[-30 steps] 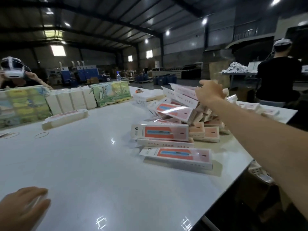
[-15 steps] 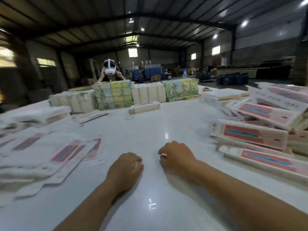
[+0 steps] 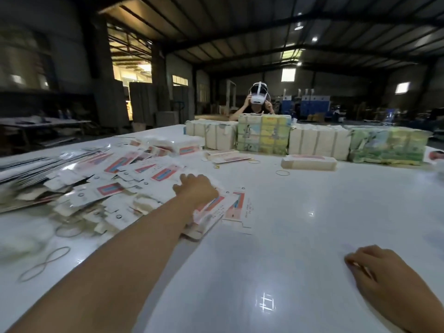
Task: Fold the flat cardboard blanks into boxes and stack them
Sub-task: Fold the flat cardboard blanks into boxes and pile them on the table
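Note:
A loose pile of flat white cardboard blanks (image 3: 115, 186) with red and blue prints covers the left part of the white table (image 3: 288, 236). My left hand (image 3: 195, 188) reaches out over the pile's right edge, knuckles up, fingers curled down onto the top flat blank (image 3: 213, 205); the fingertips are hidden. That blank and those under it look blurred, and their near edge is slightly raised. My right hand (image 3: 384, 275) rests on the bare table at the lower right, fingers loosely bent, holding nothing. One folded box (image 3: 308, 162) lies far back on the table.
Wrapped bundles (image 3: 262, 137) and white packs (image 3: 319, 143) line the far edge, with a person in a headset (image 3: 258, 102) behind them. Rubber bands (image 3: 282, 173) lie scattered, one twisted band (image 3: 45, 263) at the near left. A single blank (image 3: 236, 207) lies right of the pile.
The view has swung left, away from the stack of folded boxes. My left hand has stretched from the table's middle to the blank pile; my right hand has drawn back to the lower right.

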Tool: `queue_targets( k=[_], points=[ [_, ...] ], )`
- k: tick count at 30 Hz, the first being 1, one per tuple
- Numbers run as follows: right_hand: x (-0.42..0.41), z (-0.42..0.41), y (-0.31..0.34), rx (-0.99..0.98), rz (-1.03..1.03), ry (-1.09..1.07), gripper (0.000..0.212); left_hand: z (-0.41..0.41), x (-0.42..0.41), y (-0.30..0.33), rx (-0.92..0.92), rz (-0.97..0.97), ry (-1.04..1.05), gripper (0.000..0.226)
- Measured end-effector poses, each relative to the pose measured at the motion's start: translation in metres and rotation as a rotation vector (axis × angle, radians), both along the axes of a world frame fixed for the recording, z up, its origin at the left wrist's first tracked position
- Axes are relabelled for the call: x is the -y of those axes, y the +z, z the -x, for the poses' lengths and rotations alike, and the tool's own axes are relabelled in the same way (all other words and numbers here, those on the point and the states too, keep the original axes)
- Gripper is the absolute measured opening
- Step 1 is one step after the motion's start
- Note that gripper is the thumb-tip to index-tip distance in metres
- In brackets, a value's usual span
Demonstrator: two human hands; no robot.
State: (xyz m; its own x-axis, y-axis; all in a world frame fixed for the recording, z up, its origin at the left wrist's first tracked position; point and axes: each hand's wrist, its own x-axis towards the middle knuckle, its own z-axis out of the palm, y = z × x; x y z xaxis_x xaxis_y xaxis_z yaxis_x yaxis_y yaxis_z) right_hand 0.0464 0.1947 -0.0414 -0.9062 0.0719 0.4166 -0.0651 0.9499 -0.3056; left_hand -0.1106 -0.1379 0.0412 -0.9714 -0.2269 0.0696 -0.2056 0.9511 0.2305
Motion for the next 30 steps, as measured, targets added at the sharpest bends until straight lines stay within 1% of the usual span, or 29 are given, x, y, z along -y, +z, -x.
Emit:
queue_targets(
  k=[2,3,4,5,6,9,11,12,14,16,17,18,20,22,23,24,25,26,27,28,29,30],
  points=[
    [0.0,0.003,-0.003,-0.013,0.019,-0.004,0.013,0.009,0.028,-0.011,0.117,0.11,0.094,0.093],
    [0.0,0.004,-0.003,-0.014,0.025,-0.005,0.013,0.013,0.035,-0.016,0.13,0.136,0.107,0.106],
    [0.001,0.004,-0.003,-0.018,0.027,-0.005,0.014,0.017,0.04,-0.02,0.125,0.14,0.108,0.113],
    [0.001,0.004,-0.003,-0.034,0.022,0.0,0.015,0.021,0.043,-0.021,0.116,0.124,0.105,0.114],
    [0.0,0.005,-0.004,-0.05,0.014,0.009,0.015,0.025,0.045,-0.02,0.108,0.096,0.103,0.11],
    [0.0,0.003,-0.003,-0.055,-0.003,0.034,0.015,0.033,0.054,-0.018,0.094,-0.008,0.088,0.082],
    [0.001,0.002,-0.002,-0.051,-0.004,0.036,0.014,0.039,0.058,-0.02,0.05,-0.055,0.084,0.065],
    [0.001,0.002,-0.001,-0.05,-0.001,0.031,0.013,0.039,0.057,-0.02,0.015,-0.063,0.095,0.06],
    [0.003,0.001,0.0,-0.048,0.002,0.014,0.012,0.036,0.05,-0.018,-0.064,-0.001,0.135,0.06],
    [0.004,-0.001,0.002,-0.024,-0.003,-0.012,0.011,0.03,0.042,-0.013,-0.146,0.139,0.14,0.061],
    [0.005,-0.003,0.002,-0.004,-0.005,-0.014,0.011,0.026,0.038,-0.009,-0.176,0.161,0.112,0.056],
    [0.006,-0.004,0.003,0.009,-0.007,-0.01,0.012,0.022,0.034,-0.006,-0.189,0.121,0.062,0.046],
    [0.007,-0.004,0.003,0.036,-0.003,0.006,0.014,0.014,0.022,0.002,-0.179,-0.072,-0.094,0.025],
    [0.006,0.0,0.003,0.093,-0.034,0.002,0.02,-0.001,0.0,0.008,-0.176,-0.286,-0.248,0.014],
    [0.006,0.001,0.004,0.102,-0.012,-0.013,0.025,-0.012,-0.014,0.011,-0.164,-0.401,-0.318,0.011],
    [0.006,0.001,0.007,0.068,0.099,-0.034,0.03,-0.024,-0.03,0.011,-0.128,-0.513,-0.387,0.009],
    [0.007,0.0,0.012,-0.005,0.294,-0.054,0.035,-0.037,-0.047,0.011,-0.068,-0.61,-0.45,0.009],
    [0.008,-0.001,0.019,-0.087,0.544,-0.077,0.039,-0.05,-0.062,0.009,0.005,-0.675,-0.502,0.009],
    [0.007,-0.002,0.026,-0.121,0.819,-0.102,0.04,-0.062,-0.076,0.006,0.076,-0.706,-0.546,0.008],
    [0.004,-0.002,0.032,-0.084,1.078,-0.125,0.037,-0.073,-0.088,0.003,0.139,-0.712,-0.586,0.007],
    [-0.001,-0.003,0.035,-0.016,1.278,-0.14,0.029,-0.081,-0.099,0.0,0.195,-0.705,-0.623,0.007],
    [-0.005,-0.006,0.037,0.051,1.396,-0.144,0.022,-0.088,-0.109,-0.003,0.245,-0.69,-0.655,0.008]
  ],
)
